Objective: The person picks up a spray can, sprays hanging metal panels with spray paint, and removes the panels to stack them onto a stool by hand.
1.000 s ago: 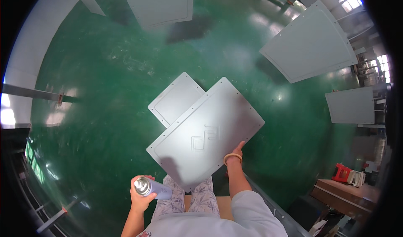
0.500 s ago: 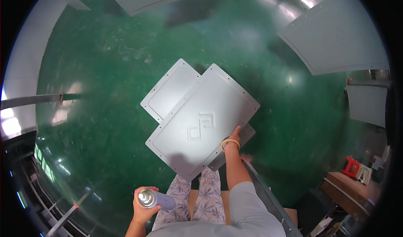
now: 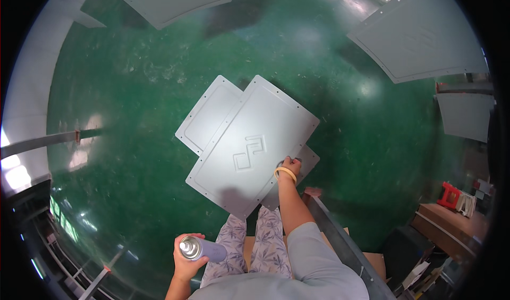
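Head view shows the right hand (image 3: 291,165) stretched forward to the lower right edge of the large grey panel (image 3: 255,151), which lies flat on the green floor (image 3: 133,156) at the centre of the frame; the fingers sit on or just over that edge, and whether they pinch it or only press on it cannot be told, since the hand is small and seen from behind; a yellow band (image 3: 285,173) rings the wrist. The panel's long axis runs on a diagonal from lower left to upper right, so the hand meets it along one long side, near the lower corner; it lies over a smaller grey panel (image 3: 204,120) that shows at its upper left, and a further grey piece (image 3: 307,164) peeks out just right of the fingers. The left hand (image 3: 187,257) is at the bottom of the frame, well apart from the panels, its fingers wrapped round a spray can (image 3: 201,249) lying roughly level with its nozzle end toward the left; of the two hands the right is clearly the nearer to the panel. Patterned trousers (image 3: 249,241) stand between the arms; other grey panels (image 3: 419,37) lie at the upper right and upper left.
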Demonstrator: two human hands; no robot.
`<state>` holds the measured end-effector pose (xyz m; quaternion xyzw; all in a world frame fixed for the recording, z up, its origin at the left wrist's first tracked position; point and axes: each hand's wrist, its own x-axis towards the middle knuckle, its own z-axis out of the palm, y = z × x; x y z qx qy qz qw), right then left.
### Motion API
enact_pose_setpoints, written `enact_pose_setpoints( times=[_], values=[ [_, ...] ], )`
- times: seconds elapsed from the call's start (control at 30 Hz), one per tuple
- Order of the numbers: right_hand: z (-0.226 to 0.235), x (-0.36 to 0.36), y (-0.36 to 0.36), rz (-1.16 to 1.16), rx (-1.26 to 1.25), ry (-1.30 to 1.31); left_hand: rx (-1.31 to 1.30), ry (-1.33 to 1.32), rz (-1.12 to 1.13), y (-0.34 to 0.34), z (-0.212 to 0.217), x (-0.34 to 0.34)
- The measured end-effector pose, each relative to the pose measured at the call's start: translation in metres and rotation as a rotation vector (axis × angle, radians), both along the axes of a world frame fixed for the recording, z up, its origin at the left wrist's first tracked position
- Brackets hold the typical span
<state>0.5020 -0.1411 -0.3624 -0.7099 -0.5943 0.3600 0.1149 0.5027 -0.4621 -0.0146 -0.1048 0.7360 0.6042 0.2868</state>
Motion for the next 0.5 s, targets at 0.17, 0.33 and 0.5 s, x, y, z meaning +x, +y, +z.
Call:
enact_pose_setpoints(
  times=[0.17, 0.33, 0.5],
  values=[
    [0.001, 0.001, 0.012, -0.071, -0.076, -0.155, 0.030, 0.017, -0.007, 0.003, 0.006, 0.002],
    [0.007, 0.000, 0.012, -0.156, -0.137, -0.200, 0.040, 0.029, -0.010, 0.003, 0.012, 0.007],
    [0.031, 0.031, 0.007, -0.162, -0.225, -0.131, -0.004, 0.074, -0.049, 0.017, 0.022, 0.011]
  ],
)
